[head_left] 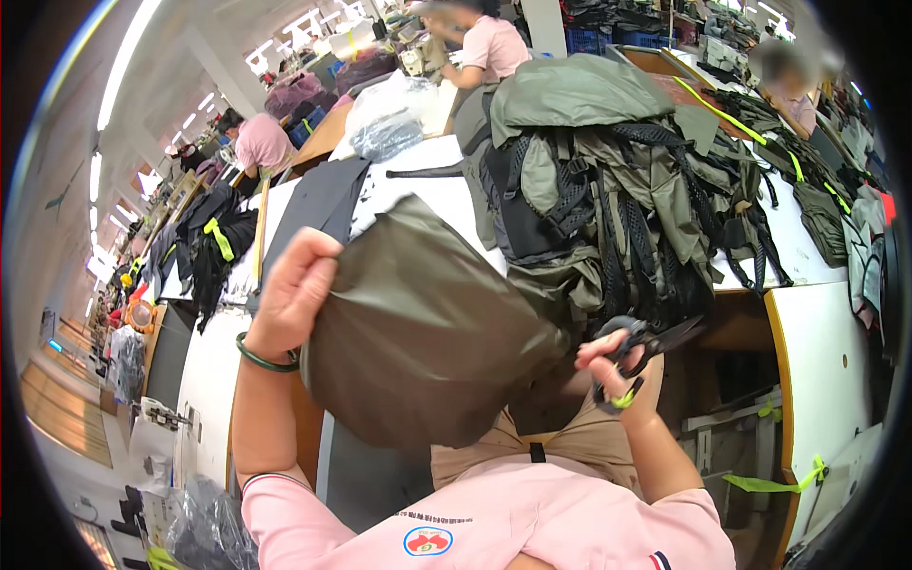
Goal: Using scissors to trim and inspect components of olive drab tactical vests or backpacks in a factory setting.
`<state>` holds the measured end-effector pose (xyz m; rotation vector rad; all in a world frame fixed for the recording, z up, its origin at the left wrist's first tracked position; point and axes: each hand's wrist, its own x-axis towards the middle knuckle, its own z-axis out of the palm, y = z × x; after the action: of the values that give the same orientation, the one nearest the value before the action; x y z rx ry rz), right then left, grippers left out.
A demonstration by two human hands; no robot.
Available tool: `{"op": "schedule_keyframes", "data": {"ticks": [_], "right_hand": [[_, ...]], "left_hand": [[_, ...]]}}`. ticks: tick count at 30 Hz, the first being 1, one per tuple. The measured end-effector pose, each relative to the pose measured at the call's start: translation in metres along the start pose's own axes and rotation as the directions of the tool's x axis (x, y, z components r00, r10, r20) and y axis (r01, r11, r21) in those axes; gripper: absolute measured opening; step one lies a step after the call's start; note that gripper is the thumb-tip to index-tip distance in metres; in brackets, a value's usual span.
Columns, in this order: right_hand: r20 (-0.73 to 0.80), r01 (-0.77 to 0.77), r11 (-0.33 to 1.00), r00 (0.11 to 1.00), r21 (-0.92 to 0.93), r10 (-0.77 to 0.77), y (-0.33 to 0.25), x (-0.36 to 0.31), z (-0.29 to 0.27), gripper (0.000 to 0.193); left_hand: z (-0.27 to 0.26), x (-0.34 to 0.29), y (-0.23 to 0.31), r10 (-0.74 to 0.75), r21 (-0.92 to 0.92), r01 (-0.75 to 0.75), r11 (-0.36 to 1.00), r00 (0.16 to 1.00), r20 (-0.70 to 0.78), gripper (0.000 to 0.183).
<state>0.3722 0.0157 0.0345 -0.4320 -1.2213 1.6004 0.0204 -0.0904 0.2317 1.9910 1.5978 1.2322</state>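
My left hand (296, 285) is raised at the left, its fingers pinched on the upper left edge of an olive-green fabric piece (418, 332). The fabric spreads out in front of my body and hangs down toward my lap. In my right hand (613, 366) is a pair of black scissors (655, 344), its handles around my fingers and its blades pointing up to the right. A bit of yellow-green shows on the lower handle loop. The right hand is close to the fabric's right edge; whether it also touches the fabric I cannot tell.
A big heap of olive-green backpacks (608, 180) with black straps covers the table just beyond. Dark grey fabric (318, 204) and clear plastic bags (389, 119) lie to its left. A white panel with a yellow edge (822, 380) stands at my right. Several people work farther back.
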Motion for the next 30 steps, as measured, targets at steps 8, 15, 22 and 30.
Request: {"op": "schedule_keyframes", "data": {"ticks": [8,15,22,30], "right_hand": [[0.158,0.16,0.959,0.98,-0.235,-0.125,-0.014,0.035,0.006,0.028],[0.379,-0.203,0.856,0.831,-0.475,0.407,0.005,0.044,0.03,0.028],[0.268,-0.339,0.852,0.846,-0.399,0.461,0.035,0.022,0.021,0.025],[0.495,0.343,0.419,0.8,-0.841,0.339,-0.002,0.043,-0.016,0.058]], "left_hand": [[0.108,-0.037,-0.069,-0.174,-0.402,0.428,0.809,0.828,0.533,0.007],[0.162,-0.064,-0.099,-0.163,-0.582,0.636,0.507,0.734,0.66,0.007],[0.179,-0.074,-0.081,-0.129,-0.231,0.216,0.949,0.931,0.343,0.021],[0.185,-0.087,-0.09,0.045,-0.133,-0.028,0.991,0.991,0.127,0.018]]}}
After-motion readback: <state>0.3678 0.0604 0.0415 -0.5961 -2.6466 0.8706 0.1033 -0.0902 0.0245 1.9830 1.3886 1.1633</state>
